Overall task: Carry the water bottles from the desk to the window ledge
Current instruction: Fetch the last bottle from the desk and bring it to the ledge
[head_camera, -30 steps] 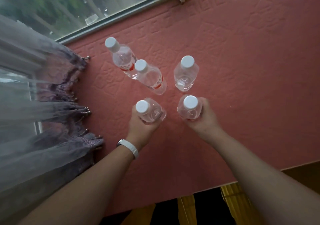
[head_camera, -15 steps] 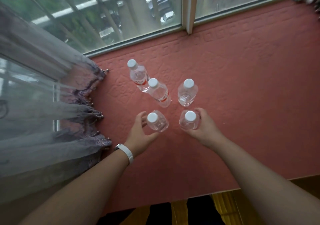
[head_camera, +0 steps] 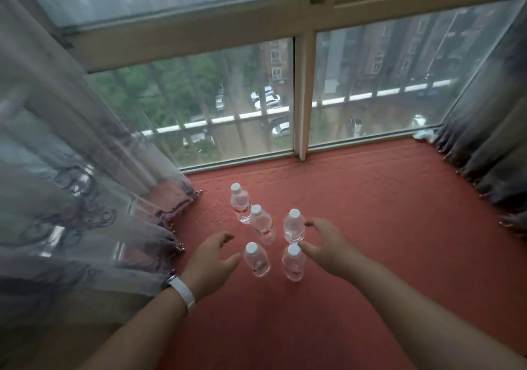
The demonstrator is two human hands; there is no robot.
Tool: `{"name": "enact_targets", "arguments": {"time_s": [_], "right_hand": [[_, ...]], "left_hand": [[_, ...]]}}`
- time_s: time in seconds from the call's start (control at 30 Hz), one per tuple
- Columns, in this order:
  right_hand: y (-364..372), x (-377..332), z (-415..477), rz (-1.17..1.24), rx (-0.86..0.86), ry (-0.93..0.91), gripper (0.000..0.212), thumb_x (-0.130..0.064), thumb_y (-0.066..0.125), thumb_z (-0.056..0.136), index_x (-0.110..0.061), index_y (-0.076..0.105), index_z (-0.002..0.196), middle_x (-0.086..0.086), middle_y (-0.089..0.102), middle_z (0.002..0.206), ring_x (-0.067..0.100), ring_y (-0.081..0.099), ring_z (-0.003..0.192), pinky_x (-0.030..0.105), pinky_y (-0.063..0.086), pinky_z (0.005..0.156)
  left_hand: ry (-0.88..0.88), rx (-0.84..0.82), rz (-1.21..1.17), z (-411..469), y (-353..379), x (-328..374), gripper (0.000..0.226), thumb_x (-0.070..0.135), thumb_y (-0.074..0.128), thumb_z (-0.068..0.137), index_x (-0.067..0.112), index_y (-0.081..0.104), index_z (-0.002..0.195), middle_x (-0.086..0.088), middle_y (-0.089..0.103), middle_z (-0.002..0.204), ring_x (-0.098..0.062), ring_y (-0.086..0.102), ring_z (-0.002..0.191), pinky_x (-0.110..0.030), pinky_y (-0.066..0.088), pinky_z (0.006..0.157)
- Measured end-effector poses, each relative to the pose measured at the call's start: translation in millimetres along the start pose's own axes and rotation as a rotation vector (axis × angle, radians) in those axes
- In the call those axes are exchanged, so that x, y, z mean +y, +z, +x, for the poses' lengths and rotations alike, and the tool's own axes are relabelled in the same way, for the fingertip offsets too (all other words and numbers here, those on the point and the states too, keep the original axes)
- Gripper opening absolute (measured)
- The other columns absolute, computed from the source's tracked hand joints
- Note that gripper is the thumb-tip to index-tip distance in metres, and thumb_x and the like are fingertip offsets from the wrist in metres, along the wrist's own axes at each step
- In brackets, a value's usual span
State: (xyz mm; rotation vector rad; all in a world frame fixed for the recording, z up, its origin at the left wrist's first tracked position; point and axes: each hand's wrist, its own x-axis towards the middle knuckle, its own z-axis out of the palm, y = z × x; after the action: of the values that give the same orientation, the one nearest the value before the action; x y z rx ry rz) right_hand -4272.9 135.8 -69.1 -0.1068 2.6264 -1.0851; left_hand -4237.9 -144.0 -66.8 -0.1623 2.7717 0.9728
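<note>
Five bottles (head_camera: 257, 264) upright, caps (head_camera: 251, 246) up.

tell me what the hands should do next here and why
Probably draw both hands straight back, clear of the bottles. The left hand and right hand are open and grip nothing, and all five bottles stand upright on the ledge, so this load looks delivered. The right hand lies close to two of them, so go gently.

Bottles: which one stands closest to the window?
The back-left bottle, red-labelled, beside the curtain; every other one stands nearer the camera.
</note>
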Motion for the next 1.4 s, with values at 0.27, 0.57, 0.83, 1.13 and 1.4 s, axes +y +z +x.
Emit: {"name": "enact_targets", "arguments": {"time_s": [0.27,0.57,0.83,1.13,1.4], "right_hand": [[-55.6,-34.0,-40.4,-0.369,0.063,-0.218,0.045,-0.042,0.055,0.089,-0.023,0.052,0.129,-0.005,0.051,0.131,0.019,0.048,0.121,0.03,0.041,0.095],[-71.1,-46.9,-119.0,-0.45,0.216,-0.07,0.051,-0.045,0.052,0.089,-0.022,0.049,0.136,-0.001,0.05,0.136,0.021,0.046,0.125,0.033,0.04,0.1],[-54.0,-37.9,-218.6,-0.524,0.296,0.175,0.06,-0.054,0.042,0.089,-0.026,0.04,0.142,-0.003,0.041,0.146,0.02,0.038,0.132,0.037,0.036,0.105],[-70.8,4.2,-353.4,-0.49,0.455,0.379,0.064,-0.059,0.034,0.091,-0.028,0.033,0.147,-0.006,0.033,0.153,0.016,0.028,0.14,0.039,0.027,0.112],[-112.1,80.5,-474.9,-0.484,0.549,0.476,0.062,-0.06,0.033,0.092,-0.028,0.035,0.145,-0.005,0.036,0.15,0.016,0.031,0.137,0.037,0.027,0.109]], "left_hand": [[0.226,0.09,0.228,-40.0,-28.0,54.4,0.047,0.042,0.063,0.083,0.026,0.059,0.126,0.004,0.062,0.126,-0.018,0.059,0.115,-0.035,0.046,0.097],[0.561,0.109,0.369,-60.7,-39.1,89.1,0.047,0.042,0.061,0.084,0.029,0.06,0.129,0.007,0.062,0.13,-0.02,0.058,0.114,-0.033,0.044,0.095],[0.832,-0.024,0.386,-84.8,-12.0,119.0,0.046,0.044,0.056,0.088,0.026,0.062,0.13,0.006,0.06,0.134,-0.023,0.054,0.123,-0.037,0.041,0.101],[1.077,-0.16,0.436,-149.2,54.9,196.1,0.045,0.049,0.045,0.096,0.036,0.05,0.138,0.01,0.049,0.146,-0.019,0.043,0.134,-0.037,0.034,0.107],[1.26,-0.204,0.484,-229.2,136.7,291.4,0.048,0.054,0.037,0.094,0.037,0.05,0.137,0.01,0.051,0.144,-0.017,0.044,0.134,-0.038,0.037,0.109]]}}
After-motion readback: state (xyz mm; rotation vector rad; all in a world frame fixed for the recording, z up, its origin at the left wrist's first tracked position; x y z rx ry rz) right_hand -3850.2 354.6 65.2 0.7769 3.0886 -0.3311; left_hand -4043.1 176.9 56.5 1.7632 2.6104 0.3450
